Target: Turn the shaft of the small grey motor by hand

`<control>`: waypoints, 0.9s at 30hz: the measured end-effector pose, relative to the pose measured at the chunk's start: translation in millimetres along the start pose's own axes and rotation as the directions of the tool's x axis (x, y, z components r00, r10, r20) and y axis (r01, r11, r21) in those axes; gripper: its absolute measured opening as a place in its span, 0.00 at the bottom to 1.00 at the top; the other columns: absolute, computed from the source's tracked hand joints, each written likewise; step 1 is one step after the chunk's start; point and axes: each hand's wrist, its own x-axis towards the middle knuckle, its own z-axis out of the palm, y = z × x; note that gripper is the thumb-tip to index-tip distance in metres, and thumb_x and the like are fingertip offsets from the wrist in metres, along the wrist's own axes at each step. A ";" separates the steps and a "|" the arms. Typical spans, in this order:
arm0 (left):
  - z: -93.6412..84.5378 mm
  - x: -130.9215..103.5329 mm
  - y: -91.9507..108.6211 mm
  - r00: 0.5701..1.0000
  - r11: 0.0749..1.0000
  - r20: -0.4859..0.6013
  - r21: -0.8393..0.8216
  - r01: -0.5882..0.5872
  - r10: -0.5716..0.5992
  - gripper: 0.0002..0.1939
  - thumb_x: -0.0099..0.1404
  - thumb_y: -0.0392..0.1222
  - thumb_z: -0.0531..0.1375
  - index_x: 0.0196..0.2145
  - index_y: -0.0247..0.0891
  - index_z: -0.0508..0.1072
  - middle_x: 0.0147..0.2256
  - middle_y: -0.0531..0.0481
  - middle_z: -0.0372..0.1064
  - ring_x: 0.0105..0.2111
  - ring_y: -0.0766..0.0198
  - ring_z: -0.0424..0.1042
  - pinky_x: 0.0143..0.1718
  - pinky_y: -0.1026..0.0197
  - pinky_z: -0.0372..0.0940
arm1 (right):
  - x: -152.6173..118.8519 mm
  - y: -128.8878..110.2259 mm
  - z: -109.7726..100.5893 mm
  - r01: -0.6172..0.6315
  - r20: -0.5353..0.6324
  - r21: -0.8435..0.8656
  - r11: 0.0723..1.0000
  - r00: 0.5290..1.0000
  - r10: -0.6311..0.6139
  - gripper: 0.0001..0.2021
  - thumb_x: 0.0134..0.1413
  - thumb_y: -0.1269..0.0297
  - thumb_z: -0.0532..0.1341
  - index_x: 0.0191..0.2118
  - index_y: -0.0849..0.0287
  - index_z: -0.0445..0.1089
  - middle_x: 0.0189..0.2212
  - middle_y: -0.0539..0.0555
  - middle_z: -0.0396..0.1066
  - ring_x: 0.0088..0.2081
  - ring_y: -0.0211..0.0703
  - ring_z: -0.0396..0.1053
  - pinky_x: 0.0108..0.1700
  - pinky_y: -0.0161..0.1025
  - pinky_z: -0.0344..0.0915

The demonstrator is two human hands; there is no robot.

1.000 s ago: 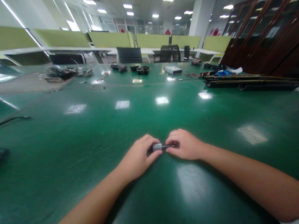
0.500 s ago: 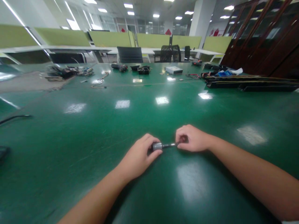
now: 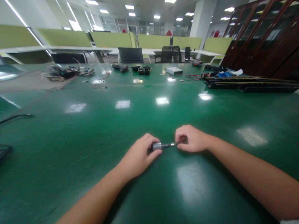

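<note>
Between my hands lies a screwdriver [image 3: 167, 145] with a thick grey handle end and a thin dark shaft that turns silver towards its tip, held roughly level and close above the green table [image 3: 130, 199]. My left hand [image 3: 141, 155] is closed round the handle, thumb on the near side and fingers over the far side, so most of the handle is hidden. At the other end, my right hand [image 3: 190, 139] pinches the shaft's tip with bent fingers. Whatever else sits in that pinch is too small to make out.
Dark long strips [image 3: 247, 83] lie at the far right. Along the back are a white box [image 3: 174, 71], black parts [image 3: 143, 70], a coiled cable [image 3: 100, 84] and a heap of electronics [image 3: 70, 71]. A black cable [image 3: 17, 116] enters from the left edge.
</note>
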 end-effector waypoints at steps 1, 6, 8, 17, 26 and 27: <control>0.3 0.3 -0.4 1.000 1.000 -0.001 -0.001 0.001 -0.001 0.08 0.68 0.45 0.60 0.44 0.42 0.73 0.41 0.50 0.69 0.40 0.58 0.69 0.42 0.57 0.64 | 0.4 -0.4 0.6 0.006 -0.005 -0.003 1.000 1.000 -0.006 0.01 0.46 0.70 0.64 0.29 0.60 0.72 0.26 0.50 0.71 0.28 0.37 0.68 0.35 0.35 0.64; 2.5 1.1 -2.2 1.000 1.000 -0.005 0.000 -0.001 0.001 0.08 0.68 0.45 0.61 0.44 0.42 0.73 0.40 0.50 0.69 0.39 0.59 0.69 0.42 0.57 0.64 | 2.2 -1.9 2.4 0.016 -0.029 -0.017 1.000 0.999 -0.016 0.01 0.48 0.70 0.65 0.30 0.60 0.73 0.26 0.50 0.72 0.29 0.38 0.69 0.36 0.36 0.64; 3.2 1.2 -2.1 1.000 1.000 -0.005 0.006 -0.001 0.001 0.08 0.68 0.45 0.61 0.44 0.42 0.72 0.40 0.50 0.69 0.39 0.59 0.69 0.42 0.57 0.64 | 3.5 -4.3 4.9 0.014 -0.038 -0.035 0.999 0.999 -0.016 0.02 0.49 0.69 0.66 0.31 0.60 0.73 0.27 0.50 0.72 0.30 0.38 0.69 0.37 0.36 0.64; 6.5 0.7 0.0 0.999 0.997 -0.025 0.063 -0.040 0.041 0.12 0.64 0.41 0.64 0.45 0.42 0.71 0.41 0.50 0.72 0.42 0.57 0.70 0.46 0.54 0.63 | 10.1 -28.1 30.2 0.043 -0.079 -0.078 0.996 0.996 -0.049 0.07 0.57 0.68 0.64 0.42 0.59 0.75 0.35 0.53 0.75 0.39 0.42 0.69 0.43 0.39 0.64; 3.3 1.2 0.1 1.000 1.000 -0.010 0.022 -0.014 0.014 0.10 0.69 0.48 0.58 0.45 0.42 0.72 0.40 0.49 0.72 0.39 0.57 0.70 0.43 0.55 0.65 | 9.6 -24.3 29.5 0.014 -0.097 -0.047 0.999 0.995 -0.019 0.07 0.57 0.68 0.64 0.42 0.58 0.76 0.35 0.53 0.76 0.39 0.42 0.70 0.43 0.38 0.64; 3.0 1.5 0.5 1.000 1.000 -0.009 0.022 -0.015 0.015 0.10 0.69 0.48 0.58 0.45 0.42 0.72 0.40 0.49 0.72 0.39 0.57 0.70 0.43 0.55 0.65 | 9.4 -24.2 29.4 0.017 -0.098 -0.049 0.999 0.995 -0.022 0.07 0.57 0.68 0.64 0.42 0.58 0.76 0.36 0.53 0.75 0.39 0.43 0.70 0.43 0.38 0.64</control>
